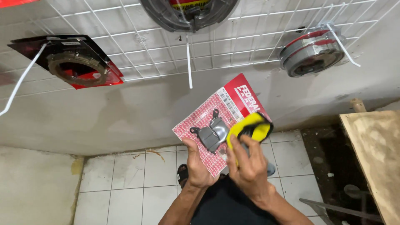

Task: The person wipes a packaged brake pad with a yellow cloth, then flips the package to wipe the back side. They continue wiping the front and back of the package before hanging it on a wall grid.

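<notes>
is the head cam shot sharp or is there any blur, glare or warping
Head view: mostly sharp, with even, soft light and only faint shadows on the wall; slight motion blur on the yellow cloth in the right hand; mild sheen on the blister pack held by the left hand; wide-angle warp bends the wire grid.

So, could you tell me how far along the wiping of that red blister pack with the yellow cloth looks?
Done: hard to judge; the pack's plastic shows no clear clean or dusty areas. In hand: the left hand holds the red blister pack from below while the right hand presses the yellow cloth on its right side. Left: the packs on the wire grid hang untouched.
</notes>
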